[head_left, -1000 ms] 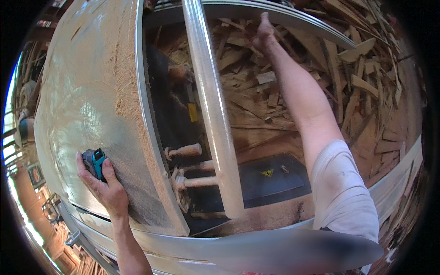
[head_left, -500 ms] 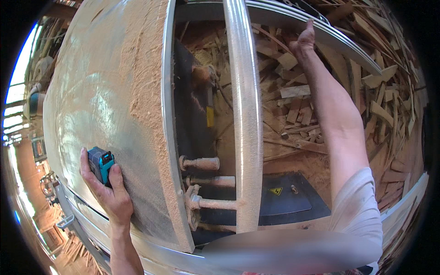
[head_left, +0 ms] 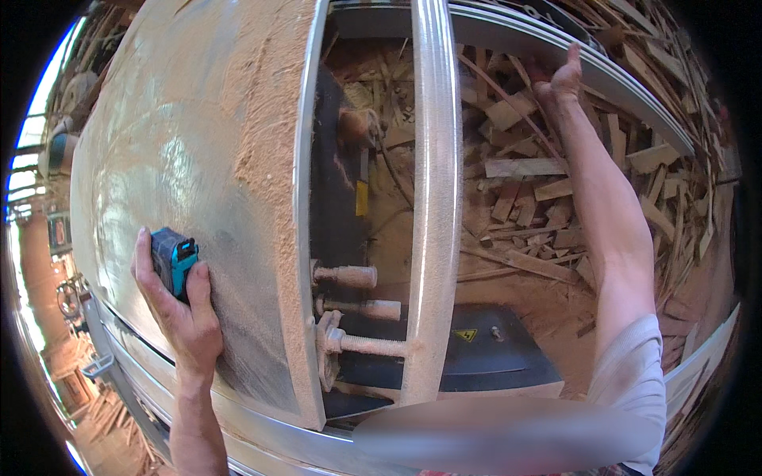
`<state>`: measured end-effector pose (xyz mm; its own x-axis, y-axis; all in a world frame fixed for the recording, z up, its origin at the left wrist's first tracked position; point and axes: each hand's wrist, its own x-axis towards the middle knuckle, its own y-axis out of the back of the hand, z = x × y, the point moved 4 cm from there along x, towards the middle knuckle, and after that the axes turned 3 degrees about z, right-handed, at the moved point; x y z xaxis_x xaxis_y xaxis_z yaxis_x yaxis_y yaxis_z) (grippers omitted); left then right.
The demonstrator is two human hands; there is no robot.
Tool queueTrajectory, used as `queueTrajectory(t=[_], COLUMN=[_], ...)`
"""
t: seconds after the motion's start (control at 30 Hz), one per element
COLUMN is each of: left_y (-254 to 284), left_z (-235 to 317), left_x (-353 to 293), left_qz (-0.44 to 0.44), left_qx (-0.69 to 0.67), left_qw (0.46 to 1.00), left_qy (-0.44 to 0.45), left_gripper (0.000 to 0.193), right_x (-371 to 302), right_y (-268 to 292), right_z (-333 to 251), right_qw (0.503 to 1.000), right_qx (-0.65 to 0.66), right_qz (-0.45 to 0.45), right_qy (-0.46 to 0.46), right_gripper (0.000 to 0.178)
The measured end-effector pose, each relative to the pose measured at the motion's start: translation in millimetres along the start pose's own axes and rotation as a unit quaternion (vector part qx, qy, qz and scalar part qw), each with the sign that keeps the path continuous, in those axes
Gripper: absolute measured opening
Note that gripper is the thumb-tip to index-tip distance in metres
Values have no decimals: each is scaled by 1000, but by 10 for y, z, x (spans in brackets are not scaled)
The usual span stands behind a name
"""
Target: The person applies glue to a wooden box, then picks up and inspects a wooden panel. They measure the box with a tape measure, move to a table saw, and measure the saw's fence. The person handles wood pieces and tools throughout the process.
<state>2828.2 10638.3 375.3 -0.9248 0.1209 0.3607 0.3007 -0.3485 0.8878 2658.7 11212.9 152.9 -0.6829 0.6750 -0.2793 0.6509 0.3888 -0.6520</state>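
Note:
A teal-and-black tape measure [head_left: 168,252] sits in my left hand [head_left: 189,329], its thumb on one side and fingers on the other. That hand rests low on the left of the dusty metal saw table [head_left: 171,166]. My right arm reaches far forward over the gap beside the table. There my right hand [head_left: 562,79] is at the long grooved aluminium fence [head_left: 627,91], thumb up along its face. The other fingers curl under the fence and are partly hidden. No extended tape blade shows.
A dusty metal rail [head_left: 435,190] runs front to back beside the table edge, joined by threaded rods [head_left: 373,346]. Below lie a dark machine cover [head_left: 492,349] with a yellow warning sign and heaps of wood offcuts [head_left: 548,198]. Sawdust [head_left: 262,143] coats the table edge.
The view has shifted slightly. My right hand and the fence's near end appear farther right. My left hand keeps the tape measure at nearly the same place on the table.

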Motion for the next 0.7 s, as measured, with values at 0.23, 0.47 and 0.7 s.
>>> queueTrajectory(t=[0.23,0.47,0.7], left_y=[14,47,-13], left_z=[-30,40,-159], left_x=[15,30,0], left_qz=[5,26,67], left_qx=[0,-28,-47], left_qw=[999,998,995], left_qy=[-39,-59,-65], left_gripper=[73,74,71], right_x=[-25,-233,-626], right_y=[-175,-692,-1585], right_z=[-685,-1482,-2118], right_qw=[996,989,959], right_qx=[-79,-121,-224], right_qz=[28,22,-105], right_qy=[31,77,140], right_gripper=[61,68,66])
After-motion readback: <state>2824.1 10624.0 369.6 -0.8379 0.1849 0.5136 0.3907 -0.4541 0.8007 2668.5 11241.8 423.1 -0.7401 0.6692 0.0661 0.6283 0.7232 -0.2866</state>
